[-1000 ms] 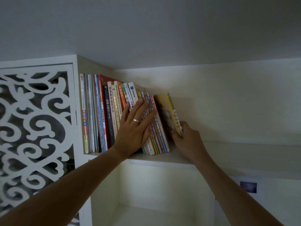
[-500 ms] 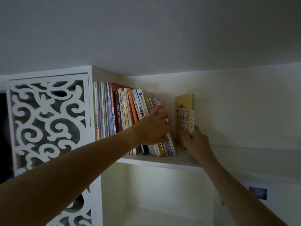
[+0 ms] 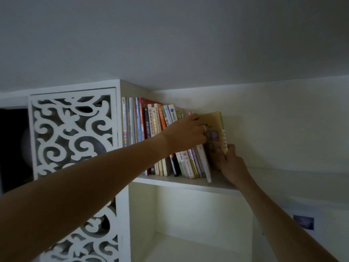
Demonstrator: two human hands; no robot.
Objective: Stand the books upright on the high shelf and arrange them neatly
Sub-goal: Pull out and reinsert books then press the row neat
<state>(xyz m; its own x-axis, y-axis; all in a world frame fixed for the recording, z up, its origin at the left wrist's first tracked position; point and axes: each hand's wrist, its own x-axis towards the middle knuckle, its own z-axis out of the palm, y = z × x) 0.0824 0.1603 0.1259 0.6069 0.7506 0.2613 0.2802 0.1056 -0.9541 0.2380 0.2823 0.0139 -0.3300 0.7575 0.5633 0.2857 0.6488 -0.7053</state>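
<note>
Row of colourful paperback books (image 3: 151,133) upright on high white shelf (image 3: 188,183); right hand (image 3: 229,164) grips tan-yellow book (image 3: 217,123) beside row; left hand (image 3: 186,134) presses row's leaning end. Closing up remains.

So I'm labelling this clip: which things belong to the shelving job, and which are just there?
Part of the job:
- yellow book, gripped low by the right hand
- row of books, leaning
- left hand at the row's end
- high shelf

Just there:
- carved white panel
- lower cubby
- small dark picture
</note>
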